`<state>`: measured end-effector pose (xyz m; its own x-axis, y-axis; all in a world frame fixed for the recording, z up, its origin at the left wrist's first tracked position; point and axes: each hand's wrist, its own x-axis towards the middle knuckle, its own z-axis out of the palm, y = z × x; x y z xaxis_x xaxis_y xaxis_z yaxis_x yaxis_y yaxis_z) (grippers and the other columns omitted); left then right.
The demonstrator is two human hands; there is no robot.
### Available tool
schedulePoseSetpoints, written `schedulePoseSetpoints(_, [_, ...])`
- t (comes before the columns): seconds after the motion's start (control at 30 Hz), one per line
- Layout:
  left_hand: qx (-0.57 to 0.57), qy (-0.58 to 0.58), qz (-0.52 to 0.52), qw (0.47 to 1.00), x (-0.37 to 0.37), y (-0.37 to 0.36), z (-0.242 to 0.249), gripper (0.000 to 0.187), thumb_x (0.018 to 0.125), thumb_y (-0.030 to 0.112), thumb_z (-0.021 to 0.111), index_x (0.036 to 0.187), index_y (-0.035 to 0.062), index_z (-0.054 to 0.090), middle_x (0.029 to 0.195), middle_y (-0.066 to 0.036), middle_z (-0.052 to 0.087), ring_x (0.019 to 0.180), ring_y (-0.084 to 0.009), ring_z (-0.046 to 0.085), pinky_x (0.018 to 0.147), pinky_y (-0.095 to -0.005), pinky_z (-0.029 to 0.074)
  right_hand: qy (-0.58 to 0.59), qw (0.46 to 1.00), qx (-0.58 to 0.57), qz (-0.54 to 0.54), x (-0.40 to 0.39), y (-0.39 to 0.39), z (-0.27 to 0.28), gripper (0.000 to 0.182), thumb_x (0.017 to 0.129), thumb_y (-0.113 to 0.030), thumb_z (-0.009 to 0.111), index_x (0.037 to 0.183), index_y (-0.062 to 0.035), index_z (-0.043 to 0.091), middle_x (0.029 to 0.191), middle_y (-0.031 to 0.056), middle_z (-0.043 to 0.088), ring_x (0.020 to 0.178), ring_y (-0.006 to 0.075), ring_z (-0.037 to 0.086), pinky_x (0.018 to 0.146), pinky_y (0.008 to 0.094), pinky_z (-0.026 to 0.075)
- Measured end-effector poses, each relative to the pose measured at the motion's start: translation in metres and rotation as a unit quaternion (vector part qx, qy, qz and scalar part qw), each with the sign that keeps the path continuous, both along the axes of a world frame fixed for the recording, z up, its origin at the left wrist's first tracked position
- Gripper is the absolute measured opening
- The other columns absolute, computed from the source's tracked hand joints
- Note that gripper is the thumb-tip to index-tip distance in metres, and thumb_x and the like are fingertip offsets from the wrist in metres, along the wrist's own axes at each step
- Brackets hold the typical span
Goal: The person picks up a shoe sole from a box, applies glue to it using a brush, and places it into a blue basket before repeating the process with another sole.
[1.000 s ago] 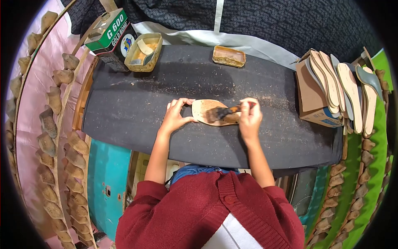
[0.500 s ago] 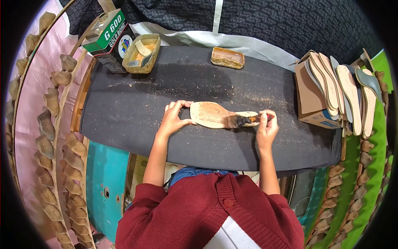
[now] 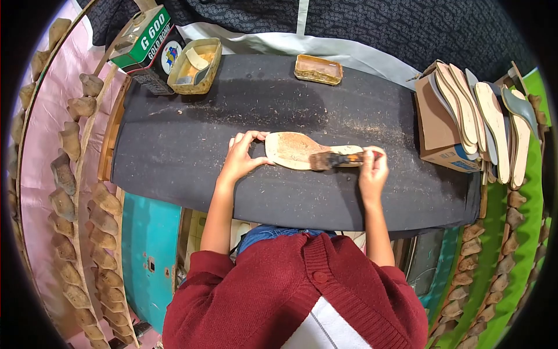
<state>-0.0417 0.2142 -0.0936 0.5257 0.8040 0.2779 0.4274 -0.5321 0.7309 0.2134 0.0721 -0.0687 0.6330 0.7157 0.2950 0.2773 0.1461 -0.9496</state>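
A pale shoe sole [image 3: 289,149] with a tan, roughened middle lies crosswise on the dark cloth in front of me. My left hand [image 3: 240,158] holds its broad left end, with the thumb at the near edge and the fingers at the far edge. Closed round the handle of a dark-bristled brush [image 3: 336,160] is my right hand [image 3: 373,170], at the narrow right end. The brush head rests over the middle of the sole and hides part of it.
At the back left stand a G 600 can [image 3: 145,49] and a tub [image 3: 196,67] with pale pieces inside. A shallow container [image 3: 318,70] sits at the back. On the right, a cardboard box [image 3: 437,125] holds several soles [image 3: 494,128]. Shavings dot the black cloth [image 3: 279,200].
The brush head has shifted slightly left along the sole. My left hand keeps its hold. The whole scene sits a little higher in view.
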Motion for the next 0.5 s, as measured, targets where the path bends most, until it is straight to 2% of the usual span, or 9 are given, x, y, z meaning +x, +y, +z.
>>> schedulePoseSetpoints(0.17, [0.009, 0.005, -0.001, 1.000, 0.000, 0.000, 0.001, 0.055, 0.048, 0.029, 0.078, 0.092, 0.0122, 0.049, 0.105, 0.004, 0.058, 0.092, -0.0182, 0.047, 0.085, -0.0333, 0.028, -0.111, 0.992, -0.006, -0.068, 0.023, -0.018, 0.007, 0.013, 0.087, -0.013, 0.046, 0.087, -0.0009, 0.051, 0.077, 0.0014, 0.050, 0.070, 0.0065, 0.045, 0.064, 0.0196, 0.038])
schedulePoseSetpoints(0.3, [0.015, 0.004, -0.005, 1.000, -0.001, 0.001, -0.001, 0.055, 0.049, 0.029, 0.078, 0.092, 0.0122, 0.049, 0.105, 0.004, 0.058, 0.094, -0.0183, 0.046, 0.085, -0.0337, 0.028, -0.042, 0.996, 0.063, -0.054, -0.004, -0.001, 0.018, 0.012, 0.087, -0.013, 0.046, 0.087, -0.0015, 0.050, 0.076, 0.0002, 0.049, 0.068, 0.0056, 0.043, 0.061, 0.0190, 0.037])
schedulePoseSetpoints(0.4, [0.004, 0.003, -0.010, 1.000, -0.001, 0.002, -0.003, 0.055, 0.049, 0.029, 0.078, 0.093, 0.0118, 0.049, 0.105, 0.003, 0.058, 0.095, -0.0186, 0.046, 0.085, -0.0341, 0.028, -0.006, 0.999, 0.048, 0.005, -0.028, 0.017, 0.017, 0.012, 0.087, -0.013, 0.045, 0.087, -0.0032, 0.051, 0.079, -0.0006, 0.049, 0.071, 0.0066, 0.044, 0.064, 0.0196, 0.037])
schedulePoseSetpoints(0.5, [0.024, 0.009, -0.009, 1.000, 0.000, 0.001, -0.002, 0.055, 0.050, 0.029, 0.078, 0.093, 0.0116, 0.048, 0.106, 0.003, 0.058, 0.094, -0.0192, 0.046, 0.085, -0.0344, 0.028, -0.058, 0.998, 0.009, 0.030, -0.044, 0.030, 0.014, 0.013, 0.087, -0.015, 0.046, 0.086, -0.0029, 0.050, 0.075, -0.0004, 0.050, 0.067, 0.0064, 0.045, 0.060, 0.0201, 0.038])
